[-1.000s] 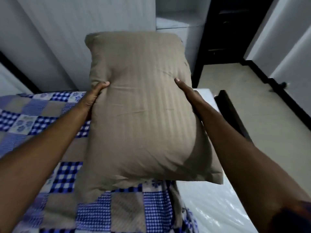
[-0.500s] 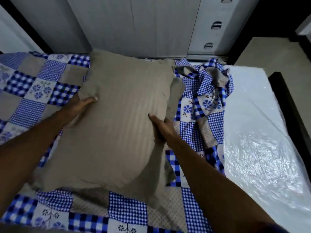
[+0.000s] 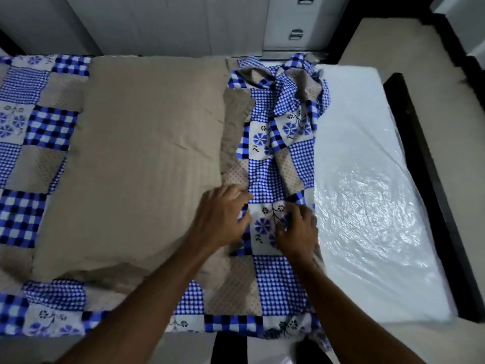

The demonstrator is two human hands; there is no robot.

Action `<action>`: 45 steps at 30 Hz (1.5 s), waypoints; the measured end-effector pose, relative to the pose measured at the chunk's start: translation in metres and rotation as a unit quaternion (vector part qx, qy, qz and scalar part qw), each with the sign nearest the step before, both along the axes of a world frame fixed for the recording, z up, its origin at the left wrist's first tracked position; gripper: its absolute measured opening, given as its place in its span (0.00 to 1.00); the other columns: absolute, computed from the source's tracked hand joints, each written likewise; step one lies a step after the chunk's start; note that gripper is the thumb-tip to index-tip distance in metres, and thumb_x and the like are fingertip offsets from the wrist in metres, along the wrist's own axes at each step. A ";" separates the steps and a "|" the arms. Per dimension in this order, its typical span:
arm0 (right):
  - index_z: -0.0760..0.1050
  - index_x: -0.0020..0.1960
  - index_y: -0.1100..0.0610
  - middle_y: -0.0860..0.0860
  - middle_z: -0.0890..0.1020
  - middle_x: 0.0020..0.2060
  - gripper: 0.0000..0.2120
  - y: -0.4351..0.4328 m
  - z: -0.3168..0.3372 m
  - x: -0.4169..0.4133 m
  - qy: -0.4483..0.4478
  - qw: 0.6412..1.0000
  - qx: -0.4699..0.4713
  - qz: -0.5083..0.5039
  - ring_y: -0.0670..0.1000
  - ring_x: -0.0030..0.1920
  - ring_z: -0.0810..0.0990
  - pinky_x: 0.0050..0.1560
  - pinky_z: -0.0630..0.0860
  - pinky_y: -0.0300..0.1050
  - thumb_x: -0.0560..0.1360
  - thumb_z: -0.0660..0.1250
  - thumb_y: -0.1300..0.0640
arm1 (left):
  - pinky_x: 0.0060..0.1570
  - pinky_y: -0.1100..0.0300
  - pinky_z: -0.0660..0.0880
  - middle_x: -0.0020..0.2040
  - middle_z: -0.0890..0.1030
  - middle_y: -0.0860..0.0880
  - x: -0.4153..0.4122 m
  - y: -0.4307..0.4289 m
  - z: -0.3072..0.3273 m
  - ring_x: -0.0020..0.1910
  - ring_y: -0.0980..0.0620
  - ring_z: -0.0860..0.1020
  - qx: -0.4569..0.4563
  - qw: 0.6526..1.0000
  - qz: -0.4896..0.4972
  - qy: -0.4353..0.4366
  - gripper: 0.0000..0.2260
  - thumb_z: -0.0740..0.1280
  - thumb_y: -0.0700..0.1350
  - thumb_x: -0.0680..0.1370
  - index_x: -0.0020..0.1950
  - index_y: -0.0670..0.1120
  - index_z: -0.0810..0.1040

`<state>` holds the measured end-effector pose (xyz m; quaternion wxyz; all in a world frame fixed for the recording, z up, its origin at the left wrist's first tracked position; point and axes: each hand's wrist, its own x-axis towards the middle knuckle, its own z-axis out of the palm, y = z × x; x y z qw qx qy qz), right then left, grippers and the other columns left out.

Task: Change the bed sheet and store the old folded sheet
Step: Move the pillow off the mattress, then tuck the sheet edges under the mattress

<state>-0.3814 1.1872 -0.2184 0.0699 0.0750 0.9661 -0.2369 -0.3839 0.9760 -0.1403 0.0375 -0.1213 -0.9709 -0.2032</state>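
Both hands were down on the blue-and-white checked patchwork bed sheet, which had beige squares and flower prints; they sat near each other without touching. The left hand had its fingers curled with the tips on the cloth, and I could not tell whether it pinched any. The right hand gripped a fold of the bed sheet near its loose edge. Left of the left hand, touching it, lay a large tan striped fabric pillow, flat on the bed sheet. Beyond both hands the bed sheet was bunched in a crumpled heap. Right of the right hand the white mattress in shiny clear plastic wrap lay uncovered, with the dark bed frame at its far side. Well beyond the hands stood a white drawer unit with metal handles.
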 end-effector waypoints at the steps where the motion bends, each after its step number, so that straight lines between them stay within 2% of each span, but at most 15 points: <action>1: 0.70 0.69 0.50 0.55 0.72 0.64 0.29 0.025 -0.005 0.010 -0.006 1.000 0.009 -0.012 0.61 0.61 0.71 0.57 0.73 0.58 0.69 0.71 0.48 | 0.51 0.49 0.77 0.57 0.80 0.49 0.009 0.030 -0.015 0.55 0.46 0.78 0.028 0.999 -0.005 -0.041 0.16 0.66 0.50 0.72 0.57 0.48 0.82; 4: 0.64 0.74 0.48 0.56 0.71 0.67 0.36 0.080 -0.012 0.032 -0.066 0.997 0.032 0.024 0.62 0.63 0.71 0.56 0.74 0.59 0.68 0.69 0.45 | 0.55 0.45 0.77 0.59 0.80 0.46 0.038 0.094 -0.061 0.59 0.43 0.77 0.069 0.985 -0.002 -0.161 0.20 0.62 0.50 0.73 0.62 0.45 0.81; 7: 0.67 0.68 0.44 0.53 0.81 0.54 0.23 0.127 -0.021 0.047 -0.128 0.990 -0.021 0.049 0.61 0.54 0.80 0.48 0.76 0.53 0.74 0.64 0.47 | 0.68 0.43 0.69 0.71 0.73 0.45 0.067 0.147 -0.082 0.71 0.43 0.69 0.066 0.964 0.035 -0.256 0.25 0.63 0.48 0.77 0.74 0.45 0.71; 11: 0.76 0.59 0.49 0.52 0.84 0.44 0.12 0.184 -0.032 0.055 -0.059 0.979 -0.128 -0.149 0.58 0.46 0.82 0.45 0.74 0.47 0.77 0.62 0.60 | 0.74 0.48 0.63 0.81 0.57 0.44 0.083 0.184 -0.109 0.79 0.43 0.58 0.094 0.923 0.112 -0.355 0.34 0.68 0.49 0.80 0.82 0.47 0.54; 15: 0.78 0.57 0.51 0.50 0.81 0.38 0.11 0.258 -0.040 0.070 -0.061 0.951 -0.189 -0.237 0.56 0.43 0.82 0.46 0.75 0.45 0.78 0.63 0.62 | 0.69 0.43 0.69 0.77 0.57 0.44 0.082 0.211 -0.123 0.75 0.39 0.62 0.035 0.920 0.152 -0.358 0.36 0.68 0.58 0.78 0.81 0.50 0.54; 21: 0.80 0.58 0.47 0.45 0.84 0.41 0.14 0.266 -0.042 0.096 -0.195 0.957 -0.216 -0.014 0.47 0.45 0.82 0.49 0.76 0.43 0.74 0.71 0.46 | 0.63 0.44 0.73 0.73 0.65 0.45 0.086 0.253 -0.118 0.69 0.41 0.70 0.073 0.904 0.324 -0.270 0.30 0.70 0.60 0.76 0.73 0.49 0.69; 23: 0.75 0.64 0.48 0.47 0.85 0.46 0.22 0.242 -0.043 0.106 -0.223 0.952 -0.205 0.051 0.49 0.49 0.82 0.49 0.75 0.45 0.74 0.70 0.42 | 0.60 0.46 0.74 0.69 0.70 0.43 0.101 0.265 -0.114 0.66 0.40 0.72 0.047 0.920 0.326 -0.212 0.28 0.71 0.58 0.75 0.70 0.46 0.72; 25: 0.74 0.63 0.50 0.51 0.85 0.49 0.19 0.223 -0.053 0.112 -0.226 0.951 -0.199 0.066 0.54 0.51 0.82 0.46 0.74 0.46 0.74 0.68 0.45 | 0.59 0.46 0.73 0.69 0.72 0.42 0.116 0.273 -0.113 0.65 0.40 0.73 0.047 0.932 0.313 -0.179 0.29 0.71 0.57 0.75 0.71 0.44 0.71; 28: 0.80 0.51 0.52 0.50 0.85 0.40 0.06 0.218 -0.059 0.108 -0.191 0.945 -0.266 0.017 0.53 0.44 0.83 0.41 0.74 0.43 0.75 0.68 0.56 | 0.67 0.45 0.69 0.76 0.64 0.43 0.129 0.275 -0.116 0.73 0.42 0.66 0.126 0.910 0.321 -0.233 0.32 0.67 0.58 0.79 0.78 0.46 0.62; 30: 0.81 0.49 0.52 0.48 0.84 0.38 0.06 0.236 -0.057 0.102 -0.128 0.946 -0.296 -0.045 0.49 0.38 0.81 0.40 0.73 0.42 0.75 0.66 0.60 | 0.71 0.46 0.65 0.79 0.58 0.44 0.128 0.274 -0.115 0.76 0.42 0.62 0.164 0.891 0.336 -0.257 0.32 0.63 0.59 0.81 0.81 0.47 0.57; 33: 0.79 0.50 0.53 0.49 0.83 0.41 0.07 0.290 -0.053 0.099 -0.017 0.947 -0.272 -0.171 0.49 0.42 0.79 0.44 0.72 0.43 0.76 0.65 0.62 | 0.72 0.45 0.64 0.80 0.57 0.44 0.114 0.274 -0.110 0.77 0.42 0.61 0.198 0.866 0.384 -0.253 0.32 0.60 0.61 0.82 0.81 0.48 0.56; 37: 0.78 0.50 0.57 0.52 0.81 0.43 0.04 0.363 -0.057 0.123 -0.006 0.916 -0.241 -0.320 0.56 0.47 0.79 0.46 0.69 0.42 0.78 0.65 0.62 | 0.68 0.41 0.66 0.77 0.61 0.40 0.103 0.279 -0.117 0.73 0.36 0.64 0.112 0.861 0.416 -0.271 0.34 0.62 0.63 0.80 0.79 0.46 0.60; 41: 0.73 0.44 0.54 0.52 0.79 0.42 0.04 0.385 -0.056 0.140 0.020 0.906 -0.210 -0.366 0.58 0.48 0.78 0.47 0.67 0.43 0.76 0.63 0.62 | 0.66 0.35 0.66 0.75 0.61 0.40 0.099 0.291 -0.127 0.71 0.34 0.65 0.069 0.854 0.427 -0.290 0.35 0.63 0.66 0.77 0.77 0.48 0.61; 43: 0.71 0.44 0.53 0.53 0.78 0.42 0.04 0.383 -0.052 0.137 0.053 0.912 -0.209 -0.350 0.58 0.46 0.78 0.48 0.71 0.47 0.76 0.64 0.61 | 0.67 0.34 0.65 0.75 0.62 0.40 0.096 0.300 -0.124 0.71 0.36 0.65 0.052 0.875 0.408 -0.256 0.34 0.62 0.65 0.77 0.77 0.47 0.62; 45: 0.71 0.50 0.52 0.51 0.78 0.45 0.06 0.378 -0.047 0.126 0.026 0.925 -0.217 -0.311 0.55 0.46 0.78 0.50 0.75 0.50 0.74 0.65 0.55 | 0.67 0.37 0.66 0.73 0.65 0.39 0.097 0.313 -0.117 0.70 0.37 0.67 0.020 0.925 0.337 -0.174 0.34 0.61 0.63 0.76 0.75 0.44 0.65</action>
